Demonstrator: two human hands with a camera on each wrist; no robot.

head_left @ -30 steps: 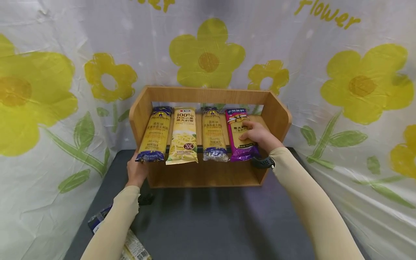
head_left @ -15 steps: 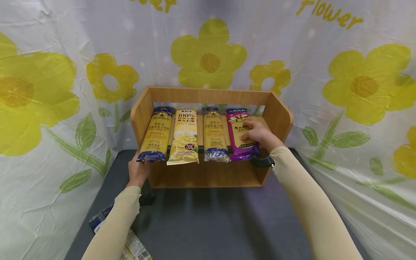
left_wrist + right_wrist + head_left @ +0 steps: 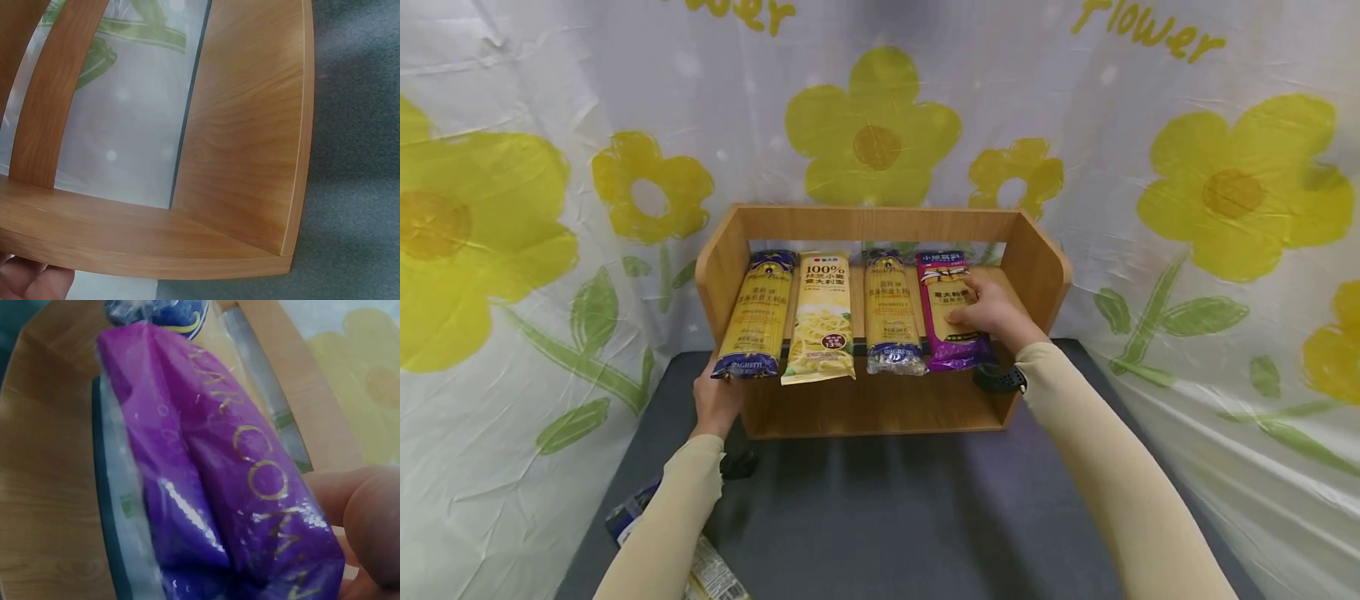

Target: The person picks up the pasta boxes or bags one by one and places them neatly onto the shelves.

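The head view takes in a dark grey table (image 3: 865, 508) walled at the far side and on left and right by a creased white sheet (image 3: 745, 150), painted with large yellow flowers (image 3: 877, 143), green leaves and yellow lettering (image 3: 1142, 35). At the far end of the table stands a wooden shelf unit (image 3: 872, 408), its upper board bearing four packs of pasta side by side, tilted down toward the near side. From left to right come a blue-and-yellow pack (image 3: 756, 315), a pale yellow pack (image 3: 822, 321), a second blue-ended pack (image 3: 891, 312) and a pink-and-purple pack (image 3: 942, 304). The right hand (image 3: 996, 315) holds this last one at its right edge, thumb across its front. The left hand (image 3: 715, 404) is at the shelf's left side panel; the left wrist view shows bent fingers (image 3: 49, 282) against the panel's edge, the thumb out of sight, so whether they grip cannot be told. Nearer, at the left of the table, another package (image 3: 718, 571) lies partly hidden beneath the left sleeve (image 3: 655, 521). Soft shadows fall on the tabletop before the shelf.
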